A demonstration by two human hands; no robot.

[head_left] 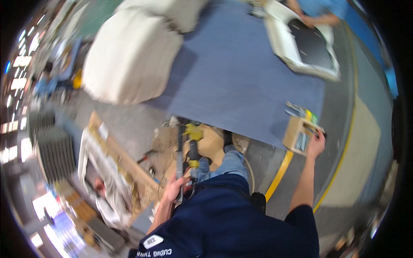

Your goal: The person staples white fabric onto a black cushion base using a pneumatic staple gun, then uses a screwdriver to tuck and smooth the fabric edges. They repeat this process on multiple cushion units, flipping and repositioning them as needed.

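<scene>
My left hand (174, 186) is closed around the long grey bar of a yellow-and-black staple gun (193, 148), held upright in front of my legs. Over at the right, my right hand (316, 145) reaches to a small open wooden box (292, 132) at the edge of the blue-grey table. Its fingers are curled at the box's open side, next to something dark that I cannot make out. Grey strips (303, 141) lie inside the box. Behind the box are some metal tools (295, 108) and a yellow-green item (310, 116).
A blue-grey table (241, 64) spreads ahead, with large cream padded pieces (131, 56) at its left. Far right, another person's hands (307, 19) rest at a white-edged upholstered panel (312, 43). Wooden and cream frame parts (107, 167) lie left; cardboard (211, 144) lies underfoot.
</scene>
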